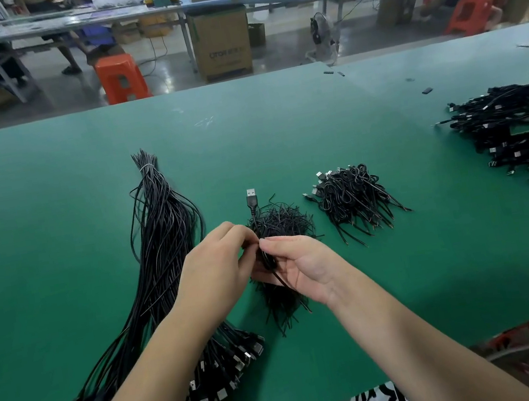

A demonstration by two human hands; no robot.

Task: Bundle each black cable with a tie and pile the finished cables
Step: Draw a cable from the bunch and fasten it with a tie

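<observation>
Green work table [48,200] is filling most of the view, with benches, boxes and orange stools standing beyond its far edge.

Long bundle of straight black cables [162,244] is lying on the left side of the table, tied near its far tip, USB plugs fanning out at the near end beside the left forearm.

Far right: a large heap of finished cables [514,126] is spreading toward the table edge. A smaller pile of bundled cables [353,200] is sitting right of centre, well apart from the hands.

Loose mound of black ties [280,222] is lying directly under and behind the hands.

Both hands are hovering over that mound, meeting at the fingertips. Left hand [218,270] is curling in, thumb and fingers pinching the cable in work [267,258] at the folded middle. Right hand [301,267] is turning palm-up, fingers cupping beneath and gripping the same cable from the other side. The cable's USB plug [251,199] is sticking up past the fingers, pointing away; its tail is trailing out below the right palm toward the near edge.
</observation>
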